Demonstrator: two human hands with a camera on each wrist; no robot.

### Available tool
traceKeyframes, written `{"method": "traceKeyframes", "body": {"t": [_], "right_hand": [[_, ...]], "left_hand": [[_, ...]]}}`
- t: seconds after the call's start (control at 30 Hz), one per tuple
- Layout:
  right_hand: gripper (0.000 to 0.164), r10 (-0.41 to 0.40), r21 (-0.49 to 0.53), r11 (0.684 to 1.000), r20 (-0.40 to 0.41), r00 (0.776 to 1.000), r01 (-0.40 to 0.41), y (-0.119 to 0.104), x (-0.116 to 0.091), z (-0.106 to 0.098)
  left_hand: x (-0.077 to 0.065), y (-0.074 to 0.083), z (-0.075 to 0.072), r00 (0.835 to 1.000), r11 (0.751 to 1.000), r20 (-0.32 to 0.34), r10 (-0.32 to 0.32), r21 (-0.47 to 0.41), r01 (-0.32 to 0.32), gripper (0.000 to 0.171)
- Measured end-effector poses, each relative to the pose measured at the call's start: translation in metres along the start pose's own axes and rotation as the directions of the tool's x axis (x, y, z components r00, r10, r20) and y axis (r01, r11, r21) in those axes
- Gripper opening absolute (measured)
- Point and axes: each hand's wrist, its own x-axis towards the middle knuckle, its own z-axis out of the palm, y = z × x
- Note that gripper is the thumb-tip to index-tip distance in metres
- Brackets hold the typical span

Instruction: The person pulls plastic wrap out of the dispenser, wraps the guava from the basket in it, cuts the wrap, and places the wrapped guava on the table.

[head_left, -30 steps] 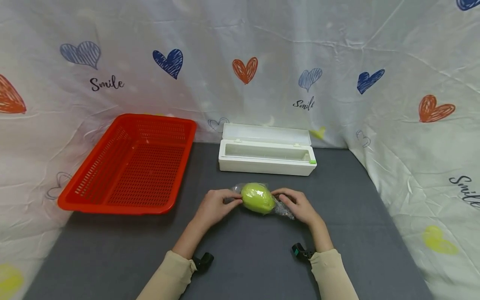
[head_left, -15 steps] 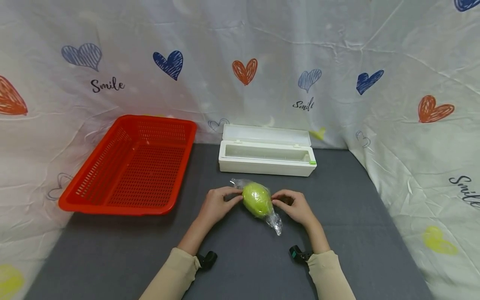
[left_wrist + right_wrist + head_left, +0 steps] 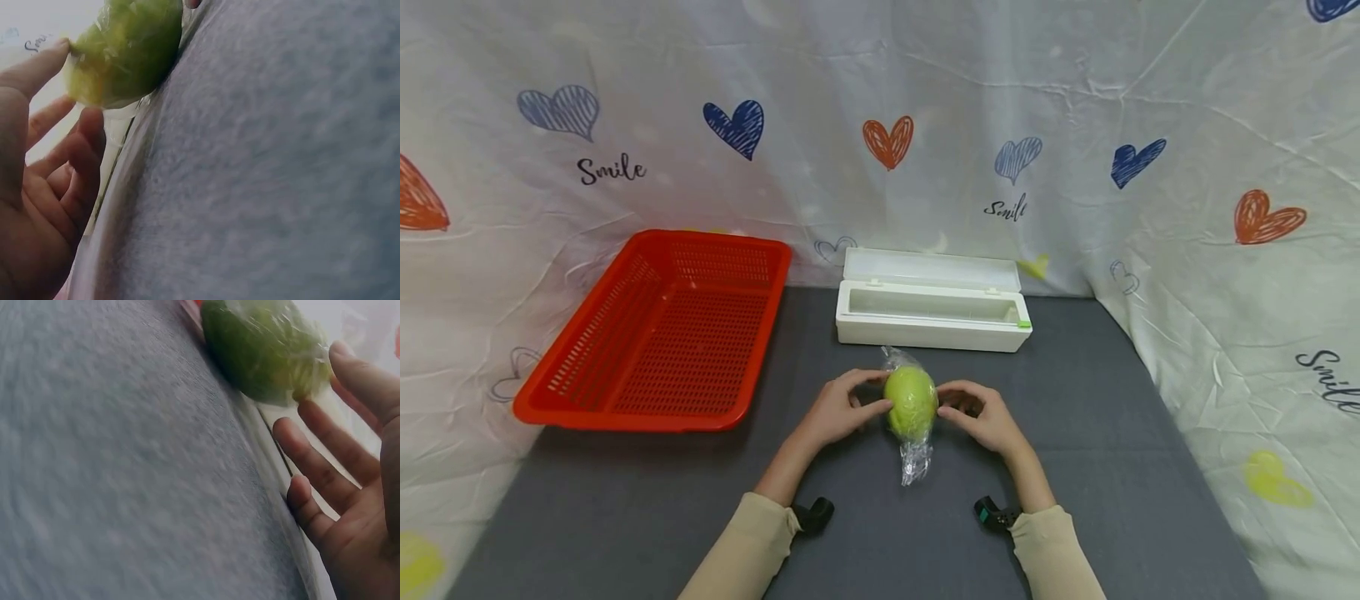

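A yellow-green fruit (image 3: 912, 402) wrapped in clear plastic film lies on the grey cloth, its long side pointing toward me. Twisted film (image 3: 915, 462) sticks out at its near end, and more film spreads at the far end. At its left side is my left hand (image 3: 844, 406), thumb and fingertips against the wrap. My right hand (image 3: 981, 412) is at the opposite side, its fingertips at or very near the film. Both wrist views show the fruit (image 3: 128, 53) beyond loosely bent, spread fingers (image 3: 325, 472). Neither hand wraps around it.
A red perforated basket (image 3: 625, 419) stands at the left. Behind the fruit is a long white box (image 3: 925, 335) with its lid (image 3: 932, 268) raised. The grey tabletop (image 3: 887, 550) meets a white curtain (image 3: 820, 67) printed with hearts at the back.
The wrapped fruit has turned clockwise, so its twisted film end swung from the right to point at me. Both hands have stayed at its sides, with fingertips shifting slightly.
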Motion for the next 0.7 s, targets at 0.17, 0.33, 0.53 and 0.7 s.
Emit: {"method": "traceKeyframes", "body": {"t": [0.17, 0.33, 0.53, 0.7], "right_hand": [[0.041, 0.037, 0.026, 0.999, -0.002, 0.999, -0.036, 0.001, 0.001, 0.005], [0.048, 0.043, 0.025, 0.999, 0.004, 0.999, -0.043, -0.002, 0.0, 0.009], [0.053, 0.015, 0.042, 0.999, 0.005, 1.0, -0.015, -0.001, 0.001, 0.01], [0.064, -0.019, 0.049, 0.999, 0.025, 1.0, 0.018, 0.003, 0.0, 0.011]], "left_hand": [[0.004, -0.006, -0.003, 0.999, 0.993, 0.042, -0.034, -0.107, 0.039, 0.054], [0.007, -0.011, -0.006, 0.996, 0.986, 0.078, -0.052, -0.154, 0.063, 0.044], [0.012, -0.013, -0.008, 0.994, 0.983, 0.072, -0.077, -0.164, 0.088, 0.035], [0.02, -0.01, -0.006, 0.986, 0.971, -0.032, -0.162, -0.183, 0.153, 0.043]]}}
